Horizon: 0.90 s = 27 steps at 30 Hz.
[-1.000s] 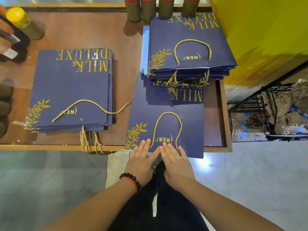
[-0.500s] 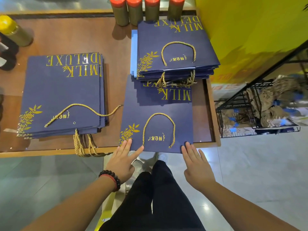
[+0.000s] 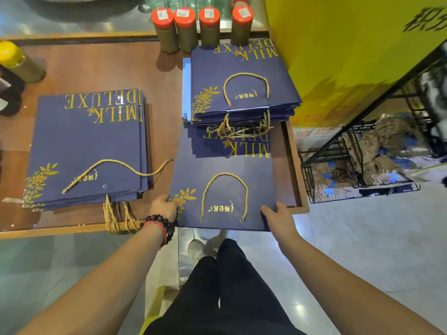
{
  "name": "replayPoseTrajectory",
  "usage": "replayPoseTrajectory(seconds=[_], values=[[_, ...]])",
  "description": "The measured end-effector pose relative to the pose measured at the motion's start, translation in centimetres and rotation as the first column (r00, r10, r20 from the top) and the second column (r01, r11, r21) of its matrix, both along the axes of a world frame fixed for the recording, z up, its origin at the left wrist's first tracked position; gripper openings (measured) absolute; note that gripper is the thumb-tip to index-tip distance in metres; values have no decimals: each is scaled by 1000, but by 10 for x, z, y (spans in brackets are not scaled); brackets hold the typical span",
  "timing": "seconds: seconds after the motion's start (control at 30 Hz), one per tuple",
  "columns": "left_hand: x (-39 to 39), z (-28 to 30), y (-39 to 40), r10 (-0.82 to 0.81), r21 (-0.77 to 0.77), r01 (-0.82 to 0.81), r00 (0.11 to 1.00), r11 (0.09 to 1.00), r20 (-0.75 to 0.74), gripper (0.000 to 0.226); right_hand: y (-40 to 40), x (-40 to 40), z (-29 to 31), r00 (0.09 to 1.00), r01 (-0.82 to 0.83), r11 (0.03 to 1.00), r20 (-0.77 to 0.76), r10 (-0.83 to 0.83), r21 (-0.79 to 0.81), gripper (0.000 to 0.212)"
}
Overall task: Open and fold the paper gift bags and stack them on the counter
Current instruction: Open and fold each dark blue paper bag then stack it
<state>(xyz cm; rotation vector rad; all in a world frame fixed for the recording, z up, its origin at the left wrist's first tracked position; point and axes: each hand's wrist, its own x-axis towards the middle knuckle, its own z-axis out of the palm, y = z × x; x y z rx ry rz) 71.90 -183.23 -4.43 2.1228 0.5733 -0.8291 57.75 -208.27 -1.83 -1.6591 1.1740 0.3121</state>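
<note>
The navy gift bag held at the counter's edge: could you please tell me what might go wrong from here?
1. The bag has its far end tucked under the right-hand stack; pulling it could drag that stack or snag its dangling rope handles.
2. The left hand and right hand hold only the near corners, so the bag overhanging the counter may sag or crease.

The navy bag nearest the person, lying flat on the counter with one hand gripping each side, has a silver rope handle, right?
Not quite. The head view shows the handle is gold rope, not silver. The rest holds: the navy bag lies flat on the counter, with the left hand and the right hand gripping its sides.
</note>
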Motion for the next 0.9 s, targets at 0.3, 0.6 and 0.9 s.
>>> replayPoseTrajectory(seconds=[0.3, 0.6, 0.9], values=[[-41, 58, 8, 179, -191, -179, 984, 965, -18, 29, 17, -46, 23, 995, 36, 998, 99, -31, -50, 25], [-63, 98, 28, 178, -398, -148, 983, 905, 39, 16, 25, -67, 80, 942, 159, 984, 312, -127, -82, 18], [-24, 153, -9, 213, -500, -62, 945, 864, 249, 19, -4, -13, 127, 883, 181, 965, 464, -73, -192, 15]])
